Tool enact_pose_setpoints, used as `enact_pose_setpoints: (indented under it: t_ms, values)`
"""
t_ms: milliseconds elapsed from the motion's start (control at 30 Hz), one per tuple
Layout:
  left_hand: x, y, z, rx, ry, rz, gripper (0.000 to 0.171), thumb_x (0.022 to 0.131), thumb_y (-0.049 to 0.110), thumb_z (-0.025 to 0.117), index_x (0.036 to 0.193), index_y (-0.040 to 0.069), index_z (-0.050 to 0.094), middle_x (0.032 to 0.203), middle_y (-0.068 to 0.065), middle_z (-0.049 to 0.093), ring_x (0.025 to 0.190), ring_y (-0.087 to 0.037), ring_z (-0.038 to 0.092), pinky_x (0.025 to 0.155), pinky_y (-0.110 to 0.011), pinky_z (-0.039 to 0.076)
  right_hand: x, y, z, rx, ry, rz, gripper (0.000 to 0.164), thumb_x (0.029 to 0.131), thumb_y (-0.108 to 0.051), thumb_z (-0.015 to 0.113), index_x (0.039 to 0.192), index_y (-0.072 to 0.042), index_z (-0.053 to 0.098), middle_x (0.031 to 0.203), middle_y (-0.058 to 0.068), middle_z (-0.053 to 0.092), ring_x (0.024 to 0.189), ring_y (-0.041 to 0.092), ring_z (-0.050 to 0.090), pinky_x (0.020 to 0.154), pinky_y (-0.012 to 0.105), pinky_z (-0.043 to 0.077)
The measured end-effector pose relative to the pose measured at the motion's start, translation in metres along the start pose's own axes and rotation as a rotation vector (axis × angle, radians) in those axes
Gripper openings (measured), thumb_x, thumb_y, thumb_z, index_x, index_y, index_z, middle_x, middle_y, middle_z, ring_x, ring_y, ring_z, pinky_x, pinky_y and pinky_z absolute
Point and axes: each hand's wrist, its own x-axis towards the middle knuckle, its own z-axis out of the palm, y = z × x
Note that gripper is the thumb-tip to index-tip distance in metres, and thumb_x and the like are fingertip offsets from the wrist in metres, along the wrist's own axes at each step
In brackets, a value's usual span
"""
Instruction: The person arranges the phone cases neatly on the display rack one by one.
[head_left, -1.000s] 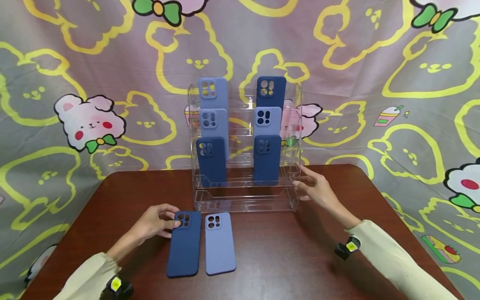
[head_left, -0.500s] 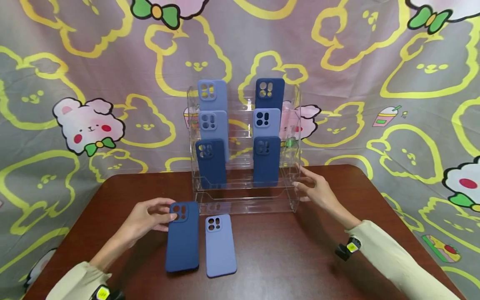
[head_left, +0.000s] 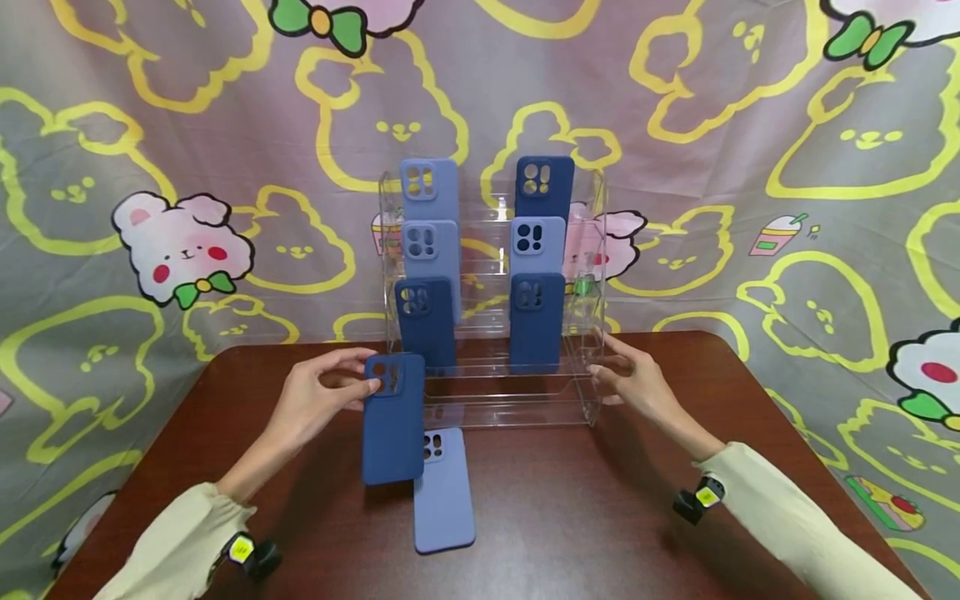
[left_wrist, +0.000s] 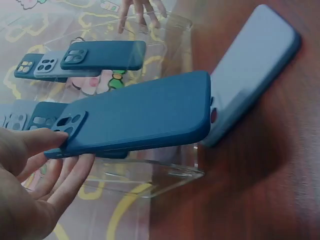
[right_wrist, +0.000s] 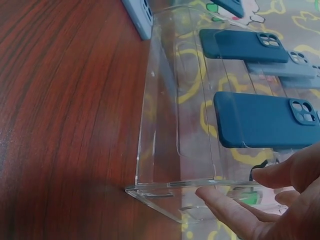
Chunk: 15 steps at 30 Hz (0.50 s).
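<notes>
My left hand [head_left: 318, 396] pinches a dark blue phone case [head_left: 393, 425] by its camera-cutout end, thumb in front. In the left wrist view the case [left_wrist: 140, 117] is lifted off the table and slants. It partly covers a light blue phone case [head_left: 444, 500] lying on the table. My right hand [head_left: 637, 387] touches the right side of a clear tiered display rack [head_left: 495, 412], its fingers spread and fairly straight; the right wrist view shows those fingers [right_wrist: 225, 207] at the rack's side panel. Dark and light blue cases stand in two columns on the upper tiers.
The rack's lowest tier [head_left: 517, 387] lies below the front dark blue cases [head_left: 536, 325]. Brown table [head_left: 570, 517] extends in front of it and to both sides. A patterned cloth [head_left: 300, 150] hangs close behind.
My left hand has raised the dark blue phone case off the table and carried it right and forward, toward the rack. The right hand stays at the rack's side.
</notes>
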Motion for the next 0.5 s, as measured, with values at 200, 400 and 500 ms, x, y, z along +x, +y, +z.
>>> enact_pose_setpoints:
  t_ms: [200,400,500]
  values:
    - [0.021,0.010,0.004,-0.005,0.040,0.084,0.044,0.093,0.010,0.081,0.135,0.001,0.069,0.110,-0.021,0.065,0.082,-0.006,0.071,0.072,-0.032,0.069,0.000,0.000,-0.001,0.008,-0.016,-0.004,0.070,0.103,-0.002,0.065,0.165,-0.011,0.033,0.145,0.036,0.055,0.108,0.042,0.073,0.070,0.042,0.069]
    - [0.040,0.014,0.013,-0.007,0.107,0.198,0.042,0.092,0.008,0.082,0.133,0.004,0.071,0.110,-0.018,0.065,0.086,-0.004,0.070,0.071,-0.023,0.066,0.001,0.000,-0.002,-0.001,-0.024,0.014,0.072,0.102,-0.001,0.066,0.165,-0.009,0.031,0.146,0.037,0.053,0.110,0.043,0.072,0.071,0.042,0.069]
    - [0.046,0.014,0.017,-0.015,0.125,0.228,0.042,0.092,0.008,0.082,0.133,0.006,0.072,0.109,-0.016,0.065,0.089,-0.003,0.069,0.072,-0.017,0.063,0.001,0.000,-0.002,-0.004,-0.026,0.010,0.072,0.102,0.000,0.066,0.165,-0.008,0.031,0.145,0.038,0.053,0.110,0.046,0.072,0.070,0.041,0.069]
